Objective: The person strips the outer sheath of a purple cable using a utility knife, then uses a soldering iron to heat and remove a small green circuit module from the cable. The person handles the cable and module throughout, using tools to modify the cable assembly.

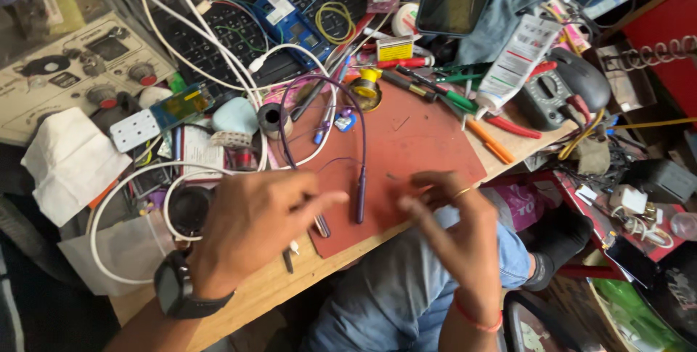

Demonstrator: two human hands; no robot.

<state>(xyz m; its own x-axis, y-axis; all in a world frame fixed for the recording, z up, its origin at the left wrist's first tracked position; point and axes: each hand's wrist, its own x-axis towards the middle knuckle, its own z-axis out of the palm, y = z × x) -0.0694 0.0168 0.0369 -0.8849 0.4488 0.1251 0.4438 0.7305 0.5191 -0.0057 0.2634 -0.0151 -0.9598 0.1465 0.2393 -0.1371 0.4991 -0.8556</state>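
Hands are held low over the red mat (428, 138) at the near edge of the bench (268, 290). The left hand (250, 225) is spread narrowly, index finger stretched toward the purple neckband earphone (361, 192), whose straight end lies on the mat just beside that fingertip; whether contact is made cannot be told. A small metal tool (321, 225) is seen under the same hand, half hidden. The right hand (454, 225) is blurred, fingers pinched close together over the mat's near right part; something thin may be held there, but it cannot be made out.

The purple loop is curved back toward the middle of the bench, past a solder reel (368, 85) and a white cable (131, 192) that is coiled at the near left edge. A multimeter (552, 94) and a white tube (512, 61) are parked at the right edge, a keyboard (218, 39) at the far side under loose wires.

For clean work here, the earphone end is best steadied flat on the mat by the left fingers while the fine part is guided by the right. The wrists are better rested on the bench edge, since small parts can be lost in this clutter.
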